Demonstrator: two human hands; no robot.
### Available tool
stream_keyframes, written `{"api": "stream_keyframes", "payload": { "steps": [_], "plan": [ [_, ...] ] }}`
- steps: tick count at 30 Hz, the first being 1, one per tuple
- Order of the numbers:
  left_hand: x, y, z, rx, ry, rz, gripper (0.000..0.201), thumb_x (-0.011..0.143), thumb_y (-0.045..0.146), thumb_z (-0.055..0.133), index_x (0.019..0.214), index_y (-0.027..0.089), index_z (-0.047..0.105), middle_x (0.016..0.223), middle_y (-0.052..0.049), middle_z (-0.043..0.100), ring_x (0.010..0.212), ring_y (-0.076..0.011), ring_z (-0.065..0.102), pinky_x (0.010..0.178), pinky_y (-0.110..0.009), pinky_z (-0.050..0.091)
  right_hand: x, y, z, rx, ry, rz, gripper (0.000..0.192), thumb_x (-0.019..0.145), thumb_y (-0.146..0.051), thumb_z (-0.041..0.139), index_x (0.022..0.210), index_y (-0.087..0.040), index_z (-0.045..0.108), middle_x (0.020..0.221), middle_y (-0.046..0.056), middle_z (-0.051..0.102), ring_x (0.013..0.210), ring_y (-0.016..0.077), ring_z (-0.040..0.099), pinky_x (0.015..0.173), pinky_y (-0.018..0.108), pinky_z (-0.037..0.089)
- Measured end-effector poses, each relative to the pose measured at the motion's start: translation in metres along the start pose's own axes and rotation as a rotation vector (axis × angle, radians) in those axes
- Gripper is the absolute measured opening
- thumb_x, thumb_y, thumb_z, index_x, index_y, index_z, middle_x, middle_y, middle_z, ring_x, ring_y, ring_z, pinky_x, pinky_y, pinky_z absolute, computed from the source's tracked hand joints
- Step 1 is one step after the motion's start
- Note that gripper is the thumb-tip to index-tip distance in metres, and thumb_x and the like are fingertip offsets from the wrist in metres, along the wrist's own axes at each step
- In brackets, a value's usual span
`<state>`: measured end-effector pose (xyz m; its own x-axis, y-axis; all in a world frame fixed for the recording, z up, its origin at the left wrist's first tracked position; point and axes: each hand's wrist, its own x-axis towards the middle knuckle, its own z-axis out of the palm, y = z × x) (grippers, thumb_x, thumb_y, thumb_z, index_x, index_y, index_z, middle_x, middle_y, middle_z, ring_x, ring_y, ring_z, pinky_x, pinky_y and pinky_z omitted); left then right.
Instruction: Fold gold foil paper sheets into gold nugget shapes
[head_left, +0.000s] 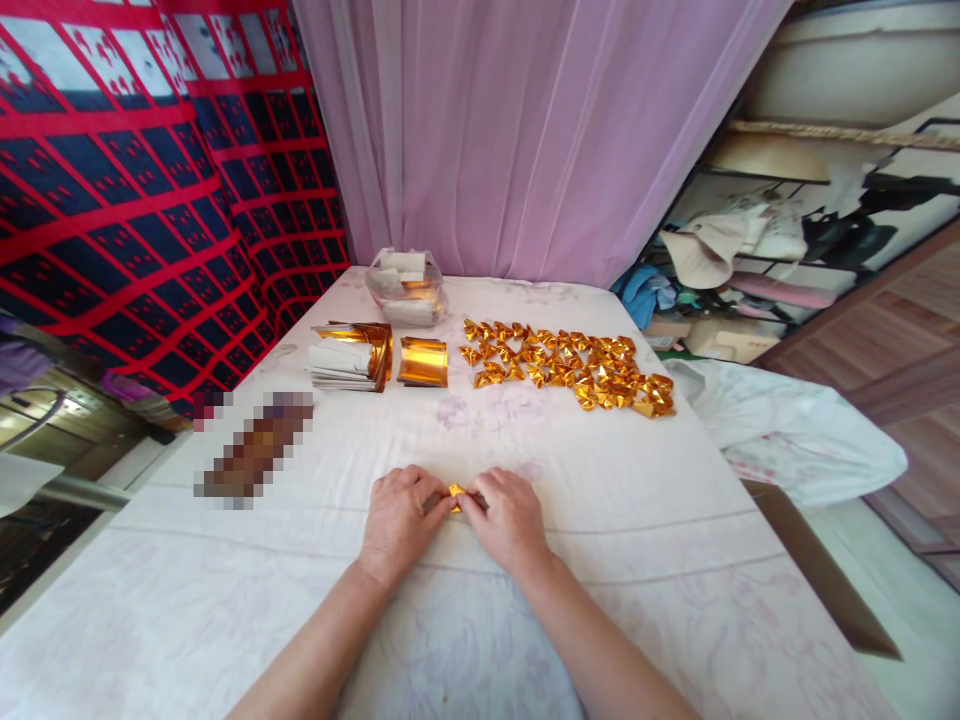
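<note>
My left hand (406,512) and my right hand (507,510) meet over the near middle of the table, thumbs and fingers pinched on one small piece of folded gold foil paper (456,491). Most of that piece is hidden by my fingertips. Beyond my hands lies a short stack of shiny gold foil sheets (424,362). Left of it is a larger, fanned pile of foil paper (349,358) with white backs showing. Rows of folded gold foil pieces (562,358) spread across the far right of the table.
A clear plastic bag (406,287) with more paper stands at the table's back edge. A blurred-out object (255,450) lies at the left edge. Purple curtain (525,140) hangs behind the table (600,490). Shelves with a cap (701,245) and shoes stand on the right.
</note>
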<state>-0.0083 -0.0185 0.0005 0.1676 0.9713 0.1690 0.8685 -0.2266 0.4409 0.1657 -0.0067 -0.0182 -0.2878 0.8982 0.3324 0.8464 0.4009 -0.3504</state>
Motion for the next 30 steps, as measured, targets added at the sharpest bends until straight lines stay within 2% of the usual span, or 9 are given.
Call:
{"api": "stream_keyframes", "payload": {
  "steps": [4, 8, 13, 16, 18, 22, 27, 30],
  "plan": [
    [-0.001, 0.001, -0.001, 0.008, -0.012, 0.010, 0.011, 0.086, 0.035, 0.065, 0.088, 0.027, 0.074, 0.087, -0.003, 0.068, 0.085, -0.0218, 0.061, 0.076, -0.036, 0.042, 0.001, -0.002, 0.002, -0.041, 0.009, 0.001, 0.018, 0.088, -0.030, 0.065, 0.073, -0.022, 0.060, 0.074, 0.001, 0.063, 0.074, 0.0170, 0.058, 0.067, 0.030, 0.034],
    [-0.003, 0.000, -0.001, 0.002, -0.024, -0.012, 0.009, 0.085, 0.029, 0.066, 0.089, 0.027, 0.073, 0.090, -0.003, 0.067, 0.087, -0.0229, 0.061, 0.078, -0.038, 0.042, 0.004, -0.005, 0.003, -0.078, 0.005, 0.071, 0.019, 0.087, -0.026, 0.066, 0.070, -0.022, 0.057, 0.069, 0.000, 0.063, 0.069, 0.0167, 0.058, 0.064, 0.031, 0.032],
    [-0.004, -0.002, 0.002, 0.002, 0.014, 0.013, 0.012, 0.087, 0.028, 0.062, 0.092, 0.027, 0.073, 0.091, -0.003, 0.067, 0.087, -0.0228, 0.061, 0.077, -0.038, 0.042, 0.006, -0.004, 0.008, -0.117, 0.041, 0.095, 0.006, 0.090, -0.024, 0.060, 0.085, -0.021, 0.060, 0.071, 0.001, 0.064, 0.068, 0.0180, 0.059, 0.064, 0.031, 0.033],
    [-0.004, -0.002, 0.004, 0.009, 0.025, 0.018, 0.013, 0.087, 0.028, 0.062, 0.092, 0.027, 0.073, 0.091, -0.003, 0.068, 0.087, -0.0223, 0.061, 0.077, -0.037, 0.042, 0.003, -0.002, 0.009, -0.117, 0.030, 0.062, 0.010, 0.092, -0.020, 0.055, 0.084, -0.021, 0.059, 0.074, 0.002, 0.065, 0.071, 0.0176, 0.059, 0.066, 0.031, 0.033],
    [-0.004, -0.003, 0.004, 0.013, 0.030, 0.023, 0.012, 0.087, 0.029, 0.062, 0.092, 0.026, 0.073, 0.091, -0.003, 0.068, 0.087, -0.0221, 0.061, 0.078, -0.037, 0.043, 0.000, -0.002, 0.007, -0.096, 0.026, 0.024, 0.008, 0.093, -0.026, 0.057, 0.086, -0.021, 0.059, 0.077, 0.002, 0.065, 0.076, 0.0184, 0.059, 0.068, 0.031, 0.034],
    [-0.004, -0.004, 0.004, 0.008, 0.028, 0.037, 0.012, 0.087, 0.028, 0.063, 0.093, 0.027, 0.073, 0.090, -0.003, 0.068, 0.087, -0.0218, 0.061, 0.079, -0.037, 0.043, -0.005, -0.002, 0.004, -0.055, 0.001, -0.006, 0.021, 0.086, -0.039, 0.067, 0.091, -0.020, 0.059, 0.086, 0.004, 0.064, 0.085, 0.0218, 0.059, 0.073, 0.032, 0.036],
    [-0.002, -0.010, 0.002, -0.018, -0.014, 0.053, 0.017, 0.087, 0.024, 0.061, 0.096, 0.028, 0.075, 0.091, -0.003, 0.069, 0.087, -0.0212, 0.062, 0.078, -0.036, 0.045, -0.007, 0.005, 0.001, 0.073, -0.039, -0.001, 0.008, 0.086, -0.022, 0.066, 0.090, -0.020, 0.059, 0.086, 0.001, 0.065, 0.085, 0.0186, 0.059, 0.075, 0.030, 0.038],
    [-0.001, -0.017, 0.002, -0.055, -0.031, 0.096, 0.020, 0.088, 0.020, 0.061, 0.098, 0.028, 0.076, 0.091, -0.004, 0.069, 0.086, -0.0203, 0.063, 0.077, -0.035, 0.046, -0.008, 0.011, 0.000, 0.132, -0.058, -0.010, 0.008, 0.085, -0.013, 0.062, 0.088, -0.020, 0.061, 0.086, 0.001, 0.065, 0.083, 0.0168, 0.059, 0.075, 0.029, 0.039]
  ]
}}
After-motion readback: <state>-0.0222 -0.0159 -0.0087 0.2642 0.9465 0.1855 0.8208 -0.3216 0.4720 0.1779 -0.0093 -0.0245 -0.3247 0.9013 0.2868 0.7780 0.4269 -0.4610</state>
